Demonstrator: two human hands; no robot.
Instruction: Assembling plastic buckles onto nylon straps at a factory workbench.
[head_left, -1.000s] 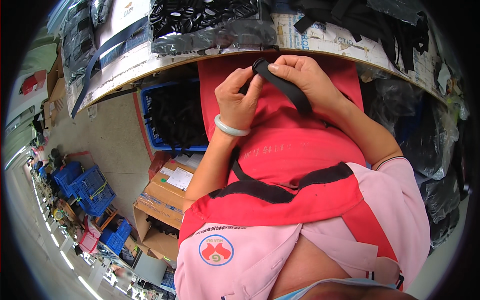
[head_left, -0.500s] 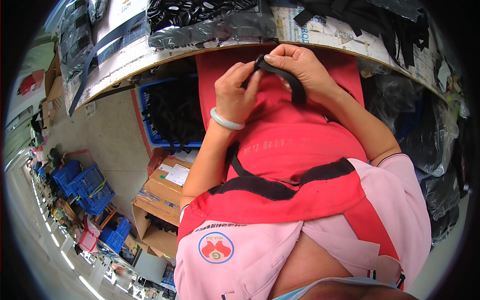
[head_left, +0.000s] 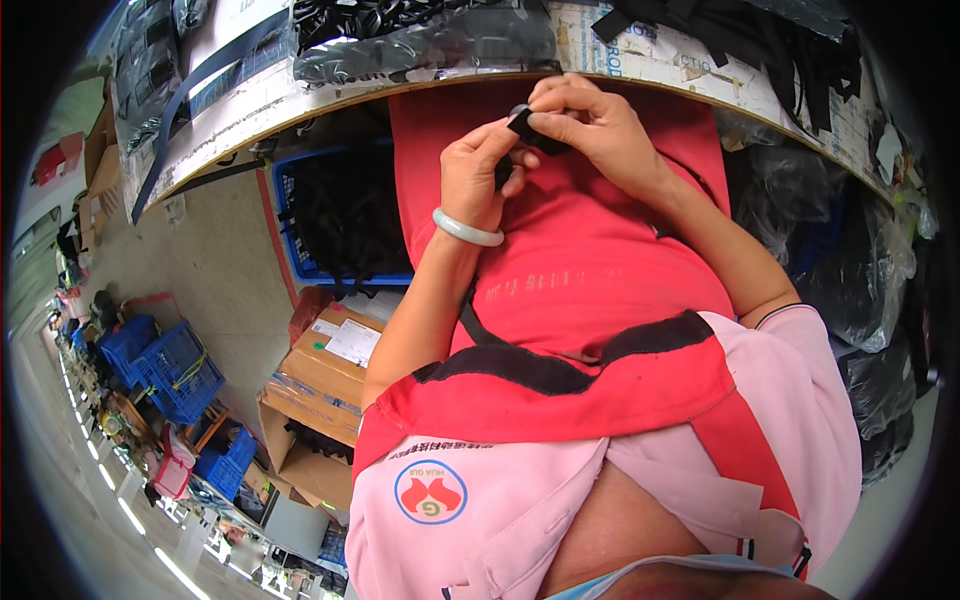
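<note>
In front of the red apron (head_left: 600, 230), close to the table's edge, my two hands hold a short black webbing strap (head_left: 545, 144). My left hand (head_left: 474, 175), with a pale bangle at its wrist, pinches one end; a dark bit also shows under its curled fingers. My right hand (head_left: 610, 135) grips the strap from the other side, thumb bent on top. A small dark piece sits at the pinched end between the fingertips, but its kind is too small to make out.
On the table (head_left: 240, 130) ahead lie a plastic bag of black parts (head_left: 430, 55), a long dark strap (head_left: 175, 115) hanging over the edge and black straps (head_left: 740, 40). Below left stand a blue crate (head_left: 290, 215) of black pieces and cardboard boxes (head_left: 310, 385). Plastic bags (head_left: 850, 270) bulge at right.
The strap's free end, which hung down in a curve below my right hand, no longer hangs there. My right fingers have folded in nearer the left fingertips.
</note>
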